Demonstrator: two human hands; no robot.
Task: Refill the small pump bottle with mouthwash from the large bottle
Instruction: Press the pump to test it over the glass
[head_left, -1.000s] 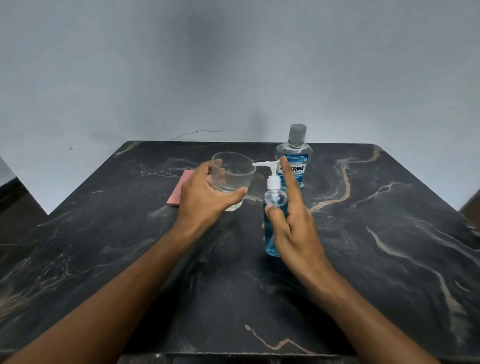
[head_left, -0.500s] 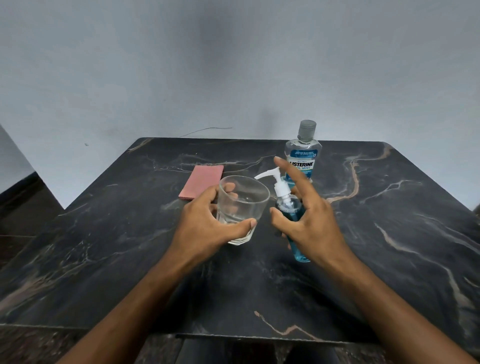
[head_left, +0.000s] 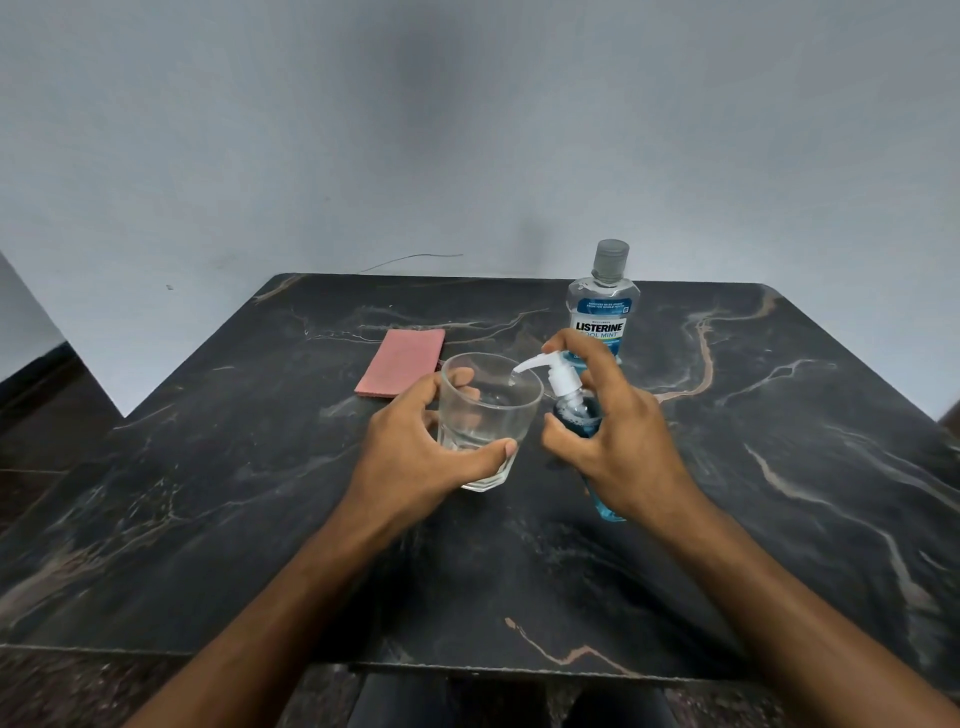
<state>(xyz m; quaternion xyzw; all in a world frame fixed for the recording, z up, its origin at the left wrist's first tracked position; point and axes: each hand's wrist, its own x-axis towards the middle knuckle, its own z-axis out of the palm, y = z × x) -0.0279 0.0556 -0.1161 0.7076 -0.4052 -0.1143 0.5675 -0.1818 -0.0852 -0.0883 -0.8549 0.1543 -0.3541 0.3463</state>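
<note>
While a pink cloth (head_left: 401, 362) lies at the far left of the black marble table (head_left: 208, 519), the left hand (head_left: 415, 457) curls thumb and fingers round a clear glass tumbler (head_left: 485, 421). Just right, the right hand (head_left: 618, 441) grips the small pump bottle (head_left: 574, 410), tilted, its index finger on the pump head and nozzle over the tumbler's rim. Behind stands the capped Listerine bottle (head_left: 602, 306).

Two bare forearms, sleeveless to the frame's edge, no rings, watch or bands
</note>
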